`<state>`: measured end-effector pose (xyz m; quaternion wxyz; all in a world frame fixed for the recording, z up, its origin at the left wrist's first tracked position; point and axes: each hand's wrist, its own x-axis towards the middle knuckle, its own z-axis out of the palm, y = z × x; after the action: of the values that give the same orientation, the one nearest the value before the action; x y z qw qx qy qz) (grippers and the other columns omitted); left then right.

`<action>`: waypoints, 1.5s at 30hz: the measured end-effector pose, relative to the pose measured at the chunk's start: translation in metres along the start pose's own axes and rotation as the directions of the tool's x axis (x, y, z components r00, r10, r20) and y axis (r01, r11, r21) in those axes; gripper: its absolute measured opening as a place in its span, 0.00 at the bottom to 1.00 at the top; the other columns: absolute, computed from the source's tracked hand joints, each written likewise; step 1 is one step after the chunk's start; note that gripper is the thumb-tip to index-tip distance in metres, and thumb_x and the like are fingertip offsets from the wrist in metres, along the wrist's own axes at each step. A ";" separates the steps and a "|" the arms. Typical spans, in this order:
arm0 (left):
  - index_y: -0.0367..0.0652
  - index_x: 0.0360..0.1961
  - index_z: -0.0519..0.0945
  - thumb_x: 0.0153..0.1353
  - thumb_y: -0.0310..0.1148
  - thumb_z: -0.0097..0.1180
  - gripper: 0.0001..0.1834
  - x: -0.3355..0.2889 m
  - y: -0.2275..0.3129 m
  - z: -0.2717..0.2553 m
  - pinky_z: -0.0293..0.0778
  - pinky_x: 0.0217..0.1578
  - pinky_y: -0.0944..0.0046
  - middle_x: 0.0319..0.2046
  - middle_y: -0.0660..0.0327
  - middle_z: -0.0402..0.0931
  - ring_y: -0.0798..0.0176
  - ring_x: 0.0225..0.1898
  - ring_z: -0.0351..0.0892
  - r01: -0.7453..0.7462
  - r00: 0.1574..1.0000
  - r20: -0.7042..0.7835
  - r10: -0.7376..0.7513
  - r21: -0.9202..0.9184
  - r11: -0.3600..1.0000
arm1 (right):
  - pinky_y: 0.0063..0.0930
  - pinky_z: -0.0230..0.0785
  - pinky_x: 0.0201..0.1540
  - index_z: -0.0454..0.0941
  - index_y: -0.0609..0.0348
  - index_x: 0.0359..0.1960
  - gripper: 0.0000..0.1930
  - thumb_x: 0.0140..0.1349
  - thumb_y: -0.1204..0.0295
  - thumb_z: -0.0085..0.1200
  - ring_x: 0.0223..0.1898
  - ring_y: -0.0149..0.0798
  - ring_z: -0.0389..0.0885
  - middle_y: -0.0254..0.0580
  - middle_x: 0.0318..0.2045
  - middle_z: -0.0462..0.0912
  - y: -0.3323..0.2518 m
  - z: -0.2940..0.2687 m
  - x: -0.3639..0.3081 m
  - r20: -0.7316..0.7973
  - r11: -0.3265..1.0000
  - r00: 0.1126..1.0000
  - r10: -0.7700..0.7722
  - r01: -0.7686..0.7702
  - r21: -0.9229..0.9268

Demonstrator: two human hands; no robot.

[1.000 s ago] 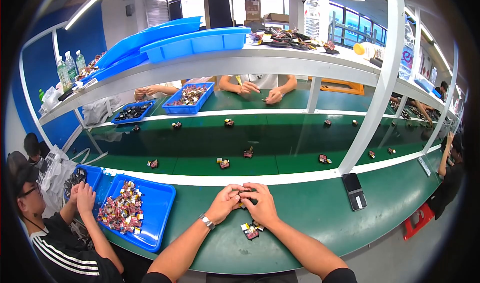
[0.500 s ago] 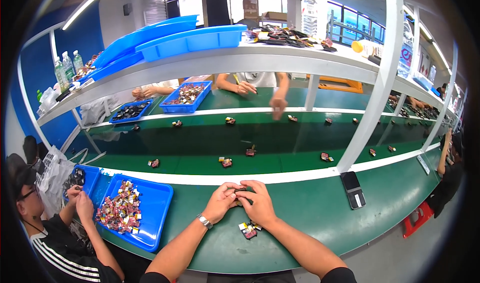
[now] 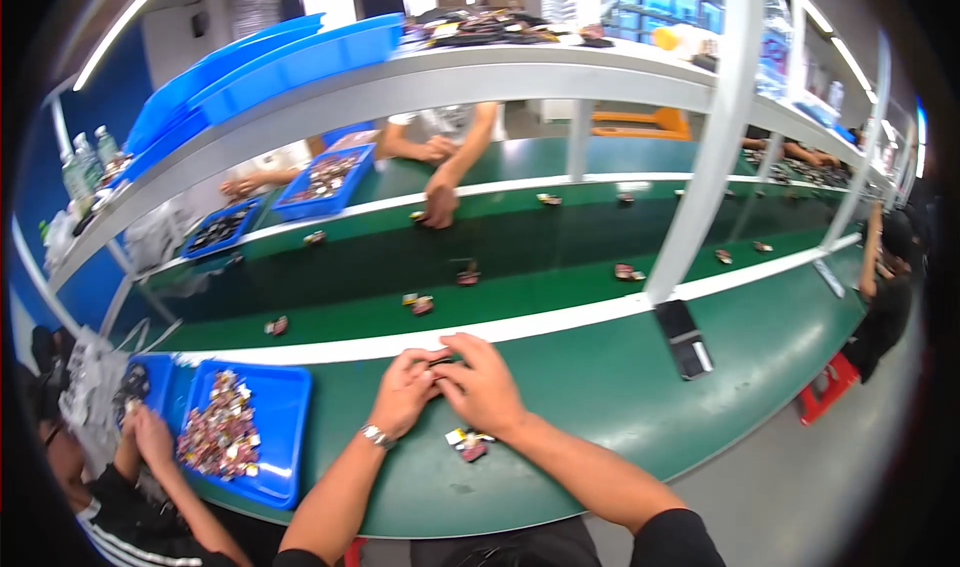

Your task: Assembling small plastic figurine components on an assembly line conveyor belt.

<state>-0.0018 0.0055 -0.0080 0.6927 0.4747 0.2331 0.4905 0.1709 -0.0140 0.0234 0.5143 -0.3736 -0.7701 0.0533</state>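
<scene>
Over the green bench (image 3: 620, 407), left grip (image 3: 402, 395) and right grip (image 3: 483, 387) pinch a mostly hidden dark part (image 3: 440, 362).

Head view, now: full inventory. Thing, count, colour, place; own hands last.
Worktop: one, green, under the hands
Parts clump: one, reddish, yellow and white, on worktop
Near trays: two, blue, worktop left, holding parts
Phone-like device: one, black, worktop right
Belt: one, dark green, beyond worktop
Belt parts: about a dozen, mostly reddish
Far trays: at least two, blue, across belt
Shelf: one, whitish, above belt
Shelf trays: about three, blue, shelf left
Parts pile: one, mixed, on shelf
Stool: one, red, right
Co-workers: at least four, around
Dark part: one, between fingers
Watch: one, silver, left wrist
Left hand; right hand: bare, centre
</scene>
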 end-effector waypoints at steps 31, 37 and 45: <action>0.41 0.55 0.65 0.70 0.25 0.44 0.13 -0.006 0.010 0.004 0.75 0.54 0.60 0.54 0.56 0.74 0.63 0.53 0.75 0.094 0.990 -0.111 -0.087 0.055 0.994 | 0.33 0.75 0.39 0.81 0.57 0.33 0.09 0.49 0.81 0.62 0.39 0.42 0.78 0.37 0.38 0.79 -0.001 0.007 0.007 -0.002 1.000 1.000 0.008 -0.008 0.014; 0.42 0.55 0.66 0.70 0.24 0.44 0.13 -0.007 0.011 0.003 0.75 0.53 0.61 0.52 0.57 0.75 0.64 0.53 0.75 0.104 0.991 -0.089 -0.099 0.049 0.993 | 0.32 0.75 0.37 0.81 0.57 0.32 0.09 0.48 0.80 0.63 0.38 0.41 0.78 0.37 0.36 0.79 -0.003 0.009 0.007 0.020 0.995 0.999 -0.041 0.042 -0.086; 0.41 0.54 0.66 0.70 0.24 0.43 0.13 -0.005 0.010 0.004 0.76 0.53 0.61 0.51 0.57 0.75 0.65 0.52 0.76 0.112 0.989 -0.100 -0.108 0.039 0.993 | 0.29 0.77 0.36 0.79 0.57 0.33 0.08 0.50 0.77 0.60 0.40 0.40 0.77 0.36 0.36 0.77 -0.001 0.013 0.004 0.078 0.968 0.993 -0.085 0.100 -0.228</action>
<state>-0.0053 -0.0001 0.0018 0.6957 0.4517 0.3033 0.4690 0.1586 -0.0086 0.0207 0.4427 -0.3927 -0.8047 -0.0483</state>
